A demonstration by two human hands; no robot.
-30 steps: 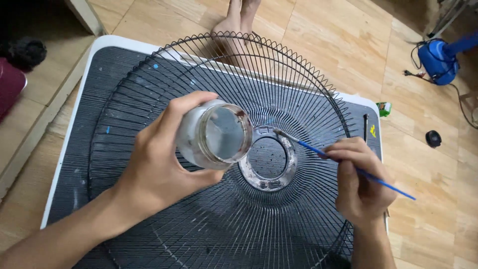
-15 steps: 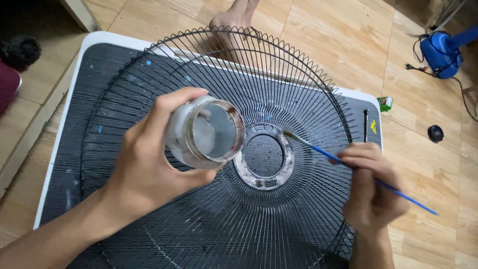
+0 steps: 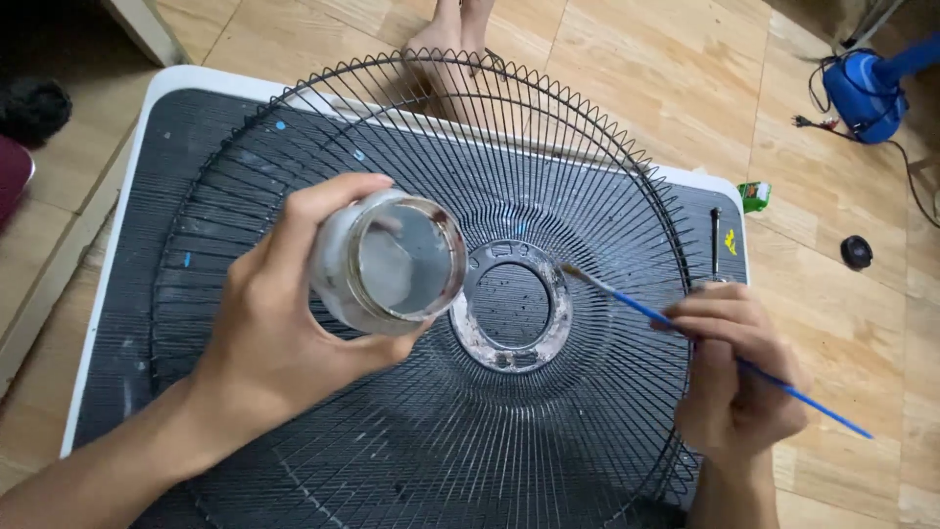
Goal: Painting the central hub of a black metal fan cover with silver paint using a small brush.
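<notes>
Wooden floor, with a dark white-edged board (image 3: 127, 294) lying on it. On the board rests a black wire fan guard (image 3: 294, 460). Left hand (image 3: 274, 333) wraps closed around a small open jar (image 3: 392, 263), tilted. Right hand (image 3: 729, 372) pinches a blue paintbrush (image 3: 636, 306), its tip touching the guard's centre ring (image 3: 511, 304) between both hands. Beyond them, bare feet (image 3: 450, 44).

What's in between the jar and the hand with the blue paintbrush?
In the head view, the round middle ring of the fan grille lies between the jar and the right hand. The paintbrush tip touches that ring's right edge.
</notes>
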